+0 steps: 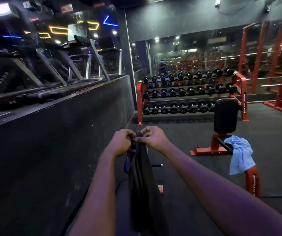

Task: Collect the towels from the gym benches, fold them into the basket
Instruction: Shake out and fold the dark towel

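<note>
Black towel (142, 176) hangs straight down from both grips, which I see pinching its bunched top edge together. The left grip (122, 142) and right grip (153, 137) sit knuckles up, fingers curled on the cloth, forearms stretched forward. Right of the grips, a pale blue towel (240, 155) drapes over a red surface (210, 149) whose leg reads "N FITNESS". Beyond the grips stands a red dumbbell rack (139, 99) with the same lettering on its post. Treadmills (78, 65) line the raised platform to the left.

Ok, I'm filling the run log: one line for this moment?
left hand: pinches dark towel top | right hand: same | blue towel: draped on red bench | basket: not visible
</note>
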